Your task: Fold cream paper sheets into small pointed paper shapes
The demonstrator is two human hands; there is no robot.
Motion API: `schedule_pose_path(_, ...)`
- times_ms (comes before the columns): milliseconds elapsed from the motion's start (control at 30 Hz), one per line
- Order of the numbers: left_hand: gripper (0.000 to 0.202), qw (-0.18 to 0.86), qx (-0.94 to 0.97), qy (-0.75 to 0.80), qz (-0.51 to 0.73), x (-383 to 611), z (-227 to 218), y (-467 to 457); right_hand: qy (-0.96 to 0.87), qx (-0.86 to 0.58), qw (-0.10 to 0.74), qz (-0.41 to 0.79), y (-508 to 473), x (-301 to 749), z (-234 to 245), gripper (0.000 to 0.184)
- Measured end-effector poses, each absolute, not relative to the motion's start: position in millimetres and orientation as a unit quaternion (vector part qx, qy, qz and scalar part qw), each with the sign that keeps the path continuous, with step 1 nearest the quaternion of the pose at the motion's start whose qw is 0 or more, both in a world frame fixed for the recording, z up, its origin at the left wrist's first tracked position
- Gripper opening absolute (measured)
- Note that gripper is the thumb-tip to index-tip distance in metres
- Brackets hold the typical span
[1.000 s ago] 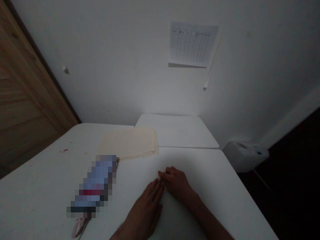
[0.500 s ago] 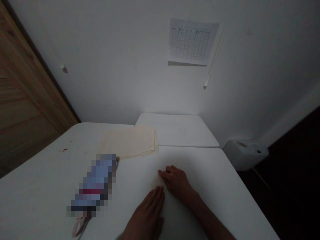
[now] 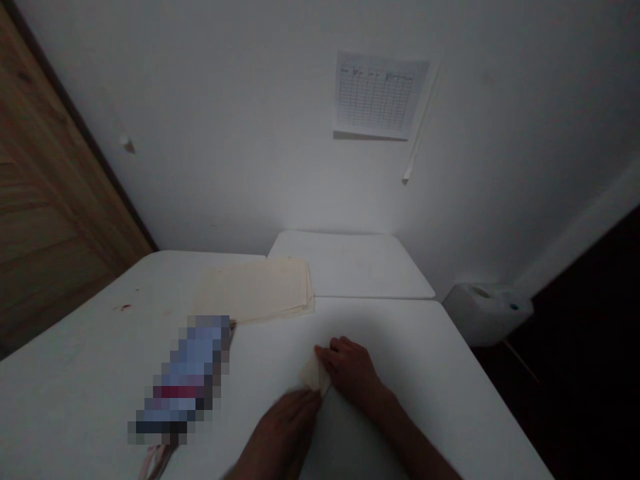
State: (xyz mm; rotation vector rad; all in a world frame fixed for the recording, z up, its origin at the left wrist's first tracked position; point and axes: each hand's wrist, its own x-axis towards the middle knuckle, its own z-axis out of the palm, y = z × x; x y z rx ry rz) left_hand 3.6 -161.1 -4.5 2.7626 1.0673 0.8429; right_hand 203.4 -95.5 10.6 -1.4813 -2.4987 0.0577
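A small cream piece of folded paper (image 3: 311, 375) lies on the white table between my hands, with a crease line showing. My right hand (image 3: 353, 370) has its fingers curled, its fingertips on the paper's upper right edge. At the lower edge, my left hand (image 3: 287, 423) is closed, fingers pressed together on the paper's near corner. Its thumb is mostly hidden. Part of the paper is covered by both hands.
A stack of cream paper sheets (image 3: 255, 287) lies at the back left. In front of it rests a blurred-out bluish object with a strap (image 3: 187, 377). A printed chart (image 3: 377, 97) hangs on the wall. A white box (image 3: 487, 313) stands beyond the table's right side.
My left hand has drawn back slightly toward me, its flat fingers now closing on the paper's near corner. More of the paper shows. The right hand has barely moved.
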Motion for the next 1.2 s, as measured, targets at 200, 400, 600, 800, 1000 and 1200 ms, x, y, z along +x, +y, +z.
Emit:
schedule_pose_path(200,0.030,0.038,0.835,0.479,0.268,20,-2,-123,-0.825,-0.533,0.180,0.049,-97,204,5,0.024)
schedule_pose_path(400,0.039,0.059,0.821,0.531,0.201,30,10,-111,-0.801,-0.542,0.240,0.082,-98,208,2,0.025)
schedule_pose_path(600,0.040,0.123,0.797,0.555,0.204,31,11,-101,-0.774,-0.521,0.325,0.153,-97,211,5,0.028)
schedule_pose_path(800,0.010,0.264,0.769,0.516,0.271,29,9,-95,-0.721,-0.507,0.421,0.212,-92,213,-4,0.025)
schedule_pose_path(1000,0.020,0.391,0.691,0.515,0.324,28,12,-96,-0.646,-0.514,0.469,0.314,-91,207,-4,0.018)
schedule_pose_path(1200,0.033,0.393,0.687,0.483,0.375,26,10,-96,-0.634,-0.505,0.511,0.287,-93,206,-3,0.009)
